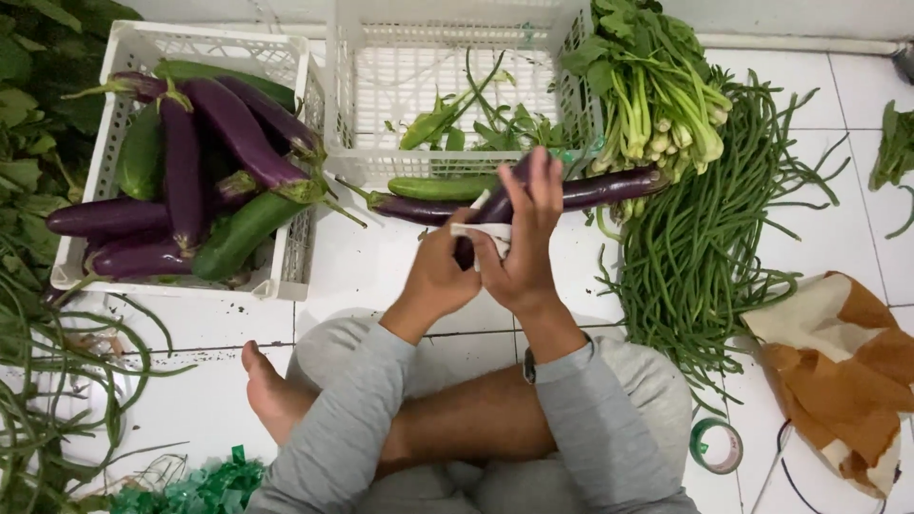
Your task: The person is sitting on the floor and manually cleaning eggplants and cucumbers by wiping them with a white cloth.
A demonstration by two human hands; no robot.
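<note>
Both hands are binding eggplants: left hand pinching white tape, right hand clasping them; wrapping it snugly likely comes next.

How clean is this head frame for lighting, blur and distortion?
Head view: even, soft indoor light, only faint shadows under the left crate. No strong glare on the white floor tiles. Slight motion softness on both hands, left hand and right hand, at the eggplant. Edges bend mildly.
</note>
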